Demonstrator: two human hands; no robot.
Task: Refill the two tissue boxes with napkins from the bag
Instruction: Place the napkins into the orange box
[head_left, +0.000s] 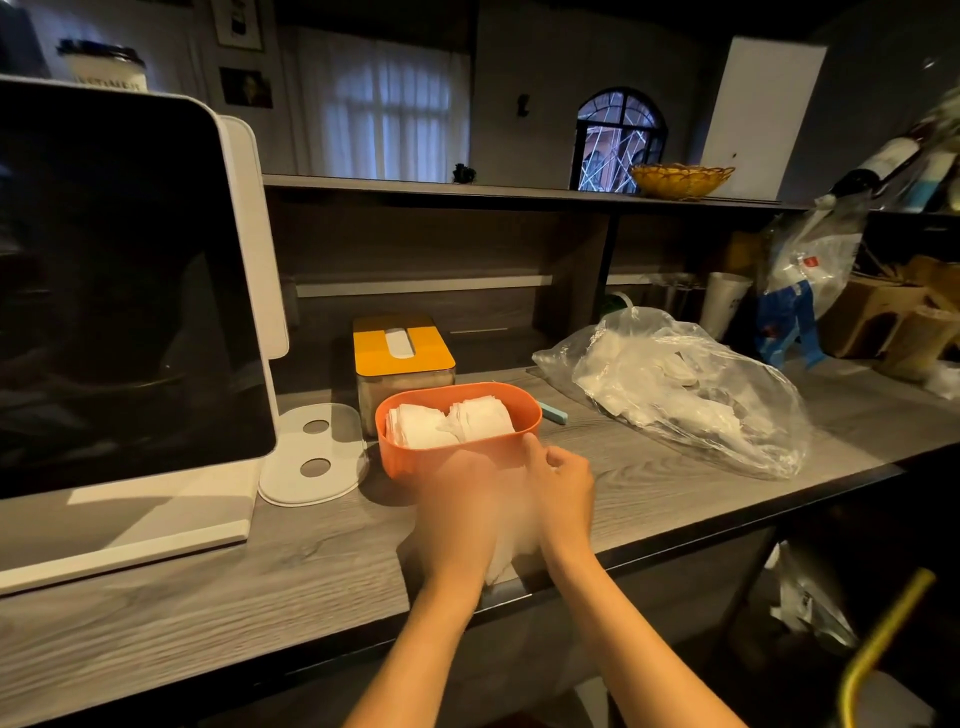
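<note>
Napkins are held in a white wad between both hands just in front of the orange box, which stands open on the counter and is already packed with two folded stacks. The left hand is blurred, so its grip cannot be told; the right hand is curled against the wad, a fingertip at the box rim. Behind the orange box the yellow-lidded box is seen closed. To the right of the orange box lies the plastic bag. The filling step is judged nearly done; next, the wad must be tucked in without crushing the stacks.
</note>
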